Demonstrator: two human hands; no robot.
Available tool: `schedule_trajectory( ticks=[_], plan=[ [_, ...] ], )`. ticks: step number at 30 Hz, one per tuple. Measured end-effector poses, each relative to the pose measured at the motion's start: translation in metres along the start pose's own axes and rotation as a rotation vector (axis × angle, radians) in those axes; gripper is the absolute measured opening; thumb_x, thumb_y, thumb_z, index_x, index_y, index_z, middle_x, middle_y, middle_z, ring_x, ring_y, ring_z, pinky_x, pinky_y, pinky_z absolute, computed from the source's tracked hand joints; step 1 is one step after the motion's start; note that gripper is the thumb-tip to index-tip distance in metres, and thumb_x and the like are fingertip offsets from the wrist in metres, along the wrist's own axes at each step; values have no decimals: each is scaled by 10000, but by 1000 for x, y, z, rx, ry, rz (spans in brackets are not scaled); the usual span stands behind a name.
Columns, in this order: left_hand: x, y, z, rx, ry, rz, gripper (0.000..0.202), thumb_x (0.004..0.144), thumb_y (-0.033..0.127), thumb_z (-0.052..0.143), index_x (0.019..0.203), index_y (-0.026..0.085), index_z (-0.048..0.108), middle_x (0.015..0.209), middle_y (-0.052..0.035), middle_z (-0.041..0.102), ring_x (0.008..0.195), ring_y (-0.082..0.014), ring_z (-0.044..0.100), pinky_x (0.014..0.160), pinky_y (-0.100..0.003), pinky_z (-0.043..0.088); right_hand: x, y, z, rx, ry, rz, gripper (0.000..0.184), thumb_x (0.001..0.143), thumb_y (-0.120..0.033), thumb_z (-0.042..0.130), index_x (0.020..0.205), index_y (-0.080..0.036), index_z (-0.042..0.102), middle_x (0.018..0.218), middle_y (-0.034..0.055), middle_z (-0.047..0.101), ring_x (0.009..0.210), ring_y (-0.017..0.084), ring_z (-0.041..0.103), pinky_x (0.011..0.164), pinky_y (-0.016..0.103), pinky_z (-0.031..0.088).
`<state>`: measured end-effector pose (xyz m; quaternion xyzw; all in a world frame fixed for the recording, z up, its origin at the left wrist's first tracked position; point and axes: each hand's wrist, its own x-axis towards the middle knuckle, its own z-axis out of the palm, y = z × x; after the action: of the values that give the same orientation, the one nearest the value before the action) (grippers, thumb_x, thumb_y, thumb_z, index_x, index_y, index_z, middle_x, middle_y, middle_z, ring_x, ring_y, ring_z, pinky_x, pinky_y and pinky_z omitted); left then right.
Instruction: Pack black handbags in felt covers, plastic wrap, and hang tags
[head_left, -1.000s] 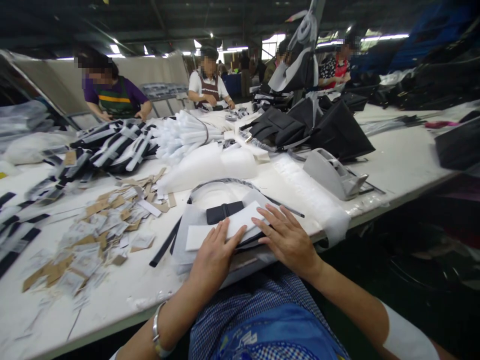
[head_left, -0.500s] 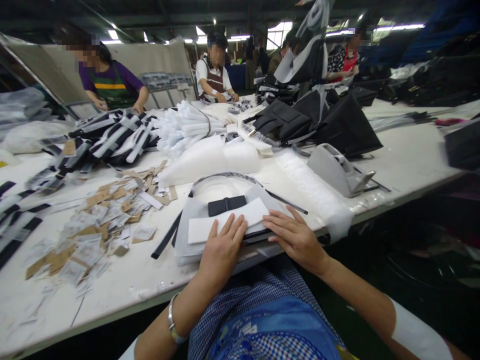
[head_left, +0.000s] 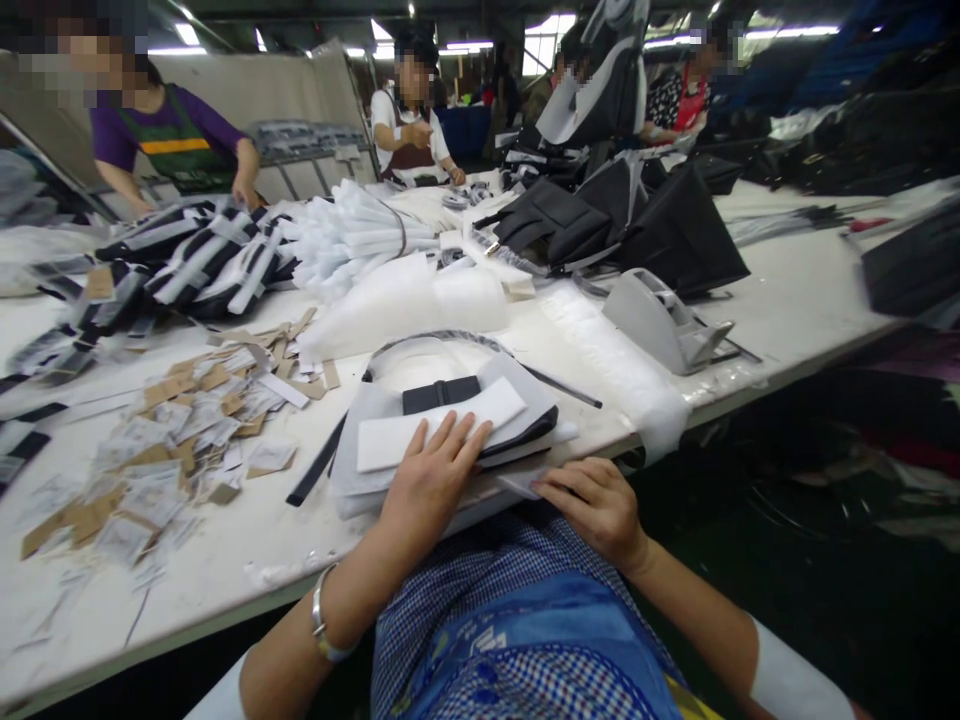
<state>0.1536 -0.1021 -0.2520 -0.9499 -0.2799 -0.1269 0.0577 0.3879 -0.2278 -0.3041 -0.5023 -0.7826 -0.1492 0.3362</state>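
A black handbag (head_left: 517, 437) lies on the table near its front edge, partly covered by pale translucent wrapping (head_left: 352, 470). On top of it rests a white foam strip (head_left: 487, 408), just below a black strap tab (head_left: 441, 394). My left hand (head_left: 435, 480) is flat on the strip, its fingers stretched out and slightly apart. Low at the bag's right front side, my right hand (head_left: 596, 505) pinches the edge of a thin translucent sheet (head_left: 525, 482). How far that sheet runs under the bag is hidden. A curved, wrapped handle (head_left: 450, 336) arches behind the bag.
Loose paper tags and small packets (head_left: 180, 440) spread over the table at left. A grey tape dispenser (head_left: 645, 320) stands at right. Behind are white foam sheets (head_left: 405, 300), bundled white strips (head_left: 352, 235) and black bags (head_left: 675, 240). Several co-workers stand across the table.
My right hand has left the bag's top right side, moved down to the front edge and closed on the sheet. My left hand stays on the foam strip. The view has shifted slightly.
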Motion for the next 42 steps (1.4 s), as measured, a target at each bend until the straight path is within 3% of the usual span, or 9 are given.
schedule_trajectory(
  ticks=[8, 13, 16, 21, 28, 32, 35, 38, 42],
  plan=[
    [0, -1, -2, -25, 20, -4, 525, 948, 205, 584, 1449, 203, 427, 1463, -116, 509, 1353, -325, 464, 1075, -563, 411, -18, -28, -43, 163, -35, -19, 434, 930, -151, 589, 1318, -346, 579, 1144, -9, 736, 1064, 181, 677, 1068, 433, 480],
    [-2, -1, 2, -5, 29, 1, 521, 958, 215, 569, 1457, 204, 419, 1476, -116, 495, 1357, -331, 457, 1082, -556, 405, -15, -19, -13, 226, -176, 43, 685, 875, -287, 665, 1483, -157, 378, 1476, 182, 475, 1401, 329, 392, 1126, 602, 362],
    [-3, -1, 4, 15, 62, 7, 538, 951, 218, 581, 1461, 209, 413, 1464, -117, 508, 1349, -327, 469, 1072, -551, 418, -17, -15, 15, 166, -272, -102, 562, 900, -113, 518, 1453, -160, 435, 1485, 154, 474, 1439, 292, 329, 1139, 590, 335],
    [-3, 0, 6, 35, 93, -4, 542, 942, 213, 589, 1457, 229, 419, 1471, -87, 506, 1351, -313, 470, 1061, -543, 434, -15, -8, 39, 175, -124, -188, 416, 921, -39, 437, 1279, -157, 611, 1289, 104, 662, 1353, 220, 471, 1106, 476, 425],
    [-6, 2, 13, 25, 110, -34, 528, 961, 203, 544, 1467, 258, 407, 1491, -64, 485, 1368, -303, 450, 1076, -552, 421, 21, -4, -14, 353, -249, -230, 320, 969, -255, 530, 1263, -156, 611, 1172, 99, 721, 1147, 217, 648, 1032, 419, 516],
    [-6, 4, 16, 48, 145, -31, 480, 983, 177, 476, 1456, 246, 428, 1487, -61, 492, 1362, -301, 458, 1066, -549, 432, 84, 18, -36, 366, -38, -9, 251, 947, -202, 568, 1177, -216, 669, 1055, 62, 753, 977, 178, 708, 899, 291, 572],
    [-7, 5, 17, 91, 187, -22, 447, 999, 188, 431, 1441, 249, 454, 1458, -55, 526, 1338, -295, 488, 1043, -532, 455, 146, 52, -11, 362, -75, 247, 182, 933, -234, 591, 1068, -225, 713, 1059, 43, 748, 981, 192, 703, 944, 314, 542],
    [-11, 5, 19, 143, 186, -20, 457, 1000, 185, 418, 1449, 264, 444, 1458, -52, 527, 1334, -281, 495, 1040, -506, 458, 202, 86, 37, 413, -478, 511, 262, 918, -243, 589, 1159, -194, 677, 1179, 60, 714, 1051, 196, 678, 982, 311, 503],
    [-22, 5, 21, 212, 200, -17, 489, 999, 184, 404, 1478, 278, 398, 1487, -43, 494, 1347, -266, 478, 1049, -475, 442, 241, 107, 98, 402, -766, 600, 270, 840, -318, 697, 1035, -131, 712, 884, 90, 768, 824, 227, 721, 815, 318, 549]
  ],
)
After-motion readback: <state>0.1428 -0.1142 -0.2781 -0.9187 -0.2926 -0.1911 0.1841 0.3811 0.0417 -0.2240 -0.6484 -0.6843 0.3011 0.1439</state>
